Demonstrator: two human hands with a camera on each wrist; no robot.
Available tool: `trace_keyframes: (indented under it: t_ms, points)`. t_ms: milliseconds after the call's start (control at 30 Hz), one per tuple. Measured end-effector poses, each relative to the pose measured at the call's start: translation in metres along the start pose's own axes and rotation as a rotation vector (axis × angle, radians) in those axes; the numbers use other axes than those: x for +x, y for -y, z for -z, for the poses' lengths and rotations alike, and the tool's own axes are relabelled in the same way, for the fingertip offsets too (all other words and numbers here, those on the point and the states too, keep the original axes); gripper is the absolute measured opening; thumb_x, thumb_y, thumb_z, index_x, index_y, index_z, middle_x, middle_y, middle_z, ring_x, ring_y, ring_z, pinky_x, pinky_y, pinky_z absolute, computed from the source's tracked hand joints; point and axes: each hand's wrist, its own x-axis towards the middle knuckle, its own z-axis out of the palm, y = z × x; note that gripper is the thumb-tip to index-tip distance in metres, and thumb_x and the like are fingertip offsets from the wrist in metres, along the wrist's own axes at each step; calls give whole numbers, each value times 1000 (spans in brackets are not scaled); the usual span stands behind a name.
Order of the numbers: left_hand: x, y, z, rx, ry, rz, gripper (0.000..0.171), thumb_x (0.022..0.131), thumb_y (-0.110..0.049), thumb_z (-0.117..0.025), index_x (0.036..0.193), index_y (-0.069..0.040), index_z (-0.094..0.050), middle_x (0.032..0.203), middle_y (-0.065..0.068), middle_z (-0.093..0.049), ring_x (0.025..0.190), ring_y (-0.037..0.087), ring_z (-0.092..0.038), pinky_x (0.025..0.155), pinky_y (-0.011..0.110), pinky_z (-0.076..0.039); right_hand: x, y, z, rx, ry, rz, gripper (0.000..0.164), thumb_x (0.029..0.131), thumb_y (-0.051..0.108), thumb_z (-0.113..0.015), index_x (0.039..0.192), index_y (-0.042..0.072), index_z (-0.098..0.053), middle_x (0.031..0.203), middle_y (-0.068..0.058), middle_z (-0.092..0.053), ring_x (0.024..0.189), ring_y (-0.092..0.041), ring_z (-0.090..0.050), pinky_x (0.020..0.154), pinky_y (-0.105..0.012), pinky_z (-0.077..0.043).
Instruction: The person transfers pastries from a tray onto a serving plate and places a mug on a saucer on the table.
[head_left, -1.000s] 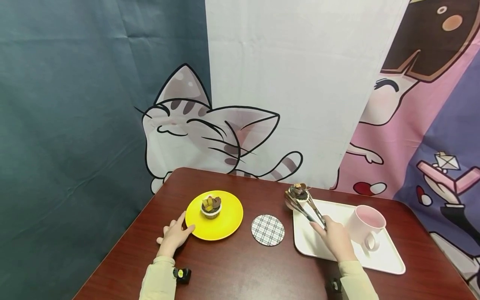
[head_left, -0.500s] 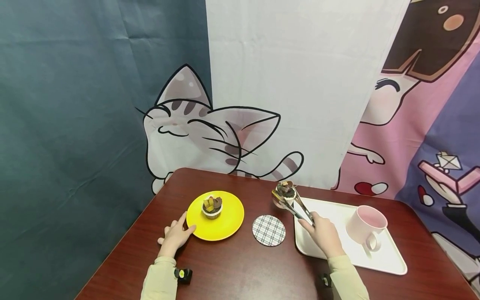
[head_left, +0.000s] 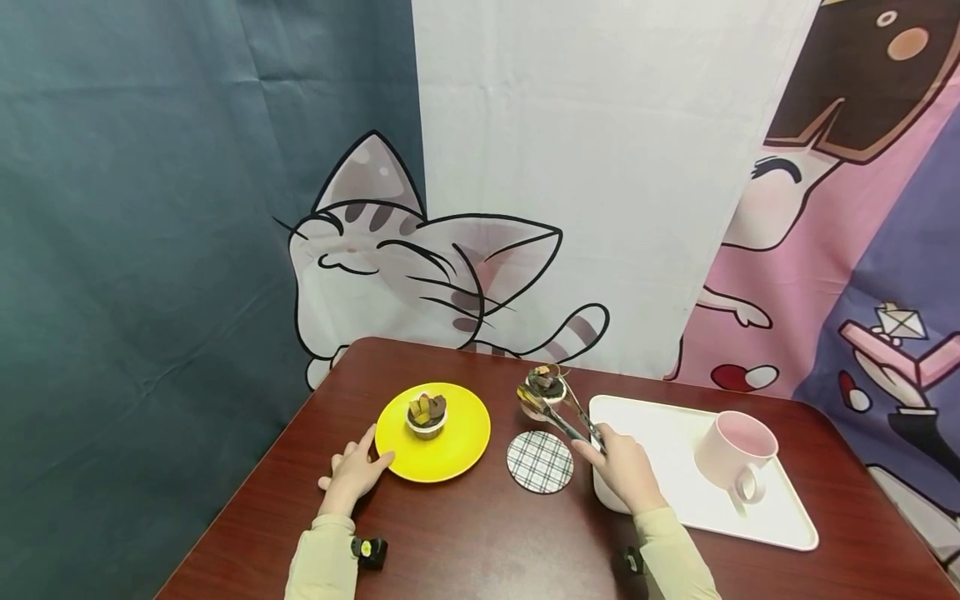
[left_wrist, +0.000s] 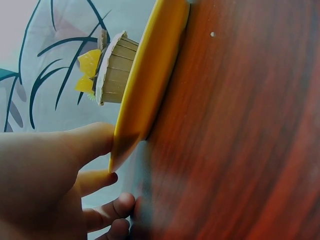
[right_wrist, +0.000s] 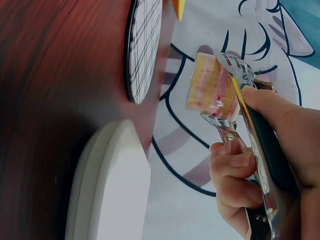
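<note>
Currently gripping tongs (head_left: pixel 561 424) with the nearer right hand (head_left: pixel 627 471), clamping a cupcake (head_left: pixel 544 382) right of the yellow plate (head_left: pixel 465 442) pinched by the left hand (head_left: pixel 355 472).

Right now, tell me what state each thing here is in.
Plate: lying flat.
Cupcake: upright on the plate.
Cake cup: held aloft.
Tongs: closed on the cake cup.
Coaster: flat, bare.
Mug: upright.
Tray: flat, bearing the mug.
Left fingers: pinching the plate's rim.
Right fingers: curled round the tongs.
</note>
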Motion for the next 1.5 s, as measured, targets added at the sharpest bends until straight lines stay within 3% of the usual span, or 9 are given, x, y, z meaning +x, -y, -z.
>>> trace_keyframes:
  t_ms: [400, 733, 1000, 1267, 1500]
  points:
    - [-3, 2, 1, -5, -9, -7, 73, 93, -40, -56, 154, -15, -25, 130, 26, -43, 111, 47, -34, 80, 60, -22, 2, 20, -10, 37, 0, 20, 39, 87, 34, -70, 107, 1, -66, 60, 2, -51, 56, -13, -45, 56, -32, -40]
    - [-2, 1, 0, -3, -5, 0, 73, 94, -40, -56, 154, -15, -24, 132, 26, -42, 112, 48, -34, 82, 62, -21, 0, 35, -23, 45, -23, 79, 36, 85, 32, -72, 103, 2, -66, 58, 3, -49, 54, -12, -44, 55, -32, -40]
    - [1, 1, 0, 2, -7, -6, 74, 93, -41, -56, 154, -15, -24, 134, 27, -41, 114, 48, -34, 83, 63, -21, -3, 48, -31, 51, -13, 101, 35, 85, 34, -70, 104, 5, -66, 75, -8, -69, 66, -25, -67, 63, -40, -51]
    - [1, 1, -1, -5, -7, -7, 73, 93, -41, -56, 154, -16, -24, 135, 27, -41, 115, 49, -33, 84, 64, -20, -4, 57, -38, 75, 20, 113, 36, 85, 34, -71, 107, 5, -67, 79, -8, -71, 67, -21, -66, 61, -38, -50]
    - [2, 0, -2, -8, -8, -12, 73, 93, -42, -56, 154, -16, -25, 135, 27, -41, 116, 49, -32, 84, 64, -20, -9, 58, -46, 43, 37, 171, 28, 83, 37, -72, 90, 11, -64, 70, 4, -61, 60, -12, -54, 56, -29, -43]
